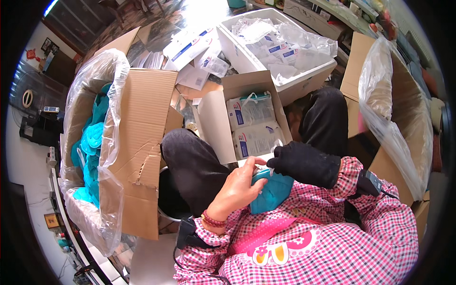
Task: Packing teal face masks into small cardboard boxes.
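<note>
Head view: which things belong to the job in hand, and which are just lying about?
Seemingly part of the job:
- teal fabric piece, in the left hand and gloved right hand
- small open box holding packets
- plastic-lined carton of teal pieces
- white foam box of clear bags

Seemingly just around:
- fan
- framed picture
</note>
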`<control>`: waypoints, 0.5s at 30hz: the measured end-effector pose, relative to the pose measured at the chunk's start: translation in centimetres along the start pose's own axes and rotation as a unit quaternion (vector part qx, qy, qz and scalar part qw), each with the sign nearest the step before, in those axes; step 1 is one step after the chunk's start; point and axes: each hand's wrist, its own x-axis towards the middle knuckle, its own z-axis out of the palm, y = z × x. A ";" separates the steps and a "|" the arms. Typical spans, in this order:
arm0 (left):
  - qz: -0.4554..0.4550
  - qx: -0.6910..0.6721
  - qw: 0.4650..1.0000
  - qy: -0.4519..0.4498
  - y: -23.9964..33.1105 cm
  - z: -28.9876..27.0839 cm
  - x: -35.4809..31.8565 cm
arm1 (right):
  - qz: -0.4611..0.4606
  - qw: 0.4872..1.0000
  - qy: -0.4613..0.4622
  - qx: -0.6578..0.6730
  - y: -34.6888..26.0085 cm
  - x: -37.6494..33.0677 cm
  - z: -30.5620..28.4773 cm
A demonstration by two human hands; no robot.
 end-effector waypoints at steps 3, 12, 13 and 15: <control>-0.004 0.075 0.996 0.056 0.8 1.4 0.0 | -0.003 0.999 0.043 -0.014 0.1 -0.4 0.4; 0.068 0.205 0.957 0.196 0.7 5.7 1.2 | 0.078 0.992 0.095 -0.029 -0.6 -1.9 0.6; 0.065 0.179 0.962 0.197 0.3 5.9 1.4 | 0.066 0.996 0.062 -0.011 -0.3 -2.0 0.4; 0.073 0.149 0.964 0.209 -0.7 5.9 1.6 | 0.058 0.998 0.027 0.008 -0.3 -2.5 0.4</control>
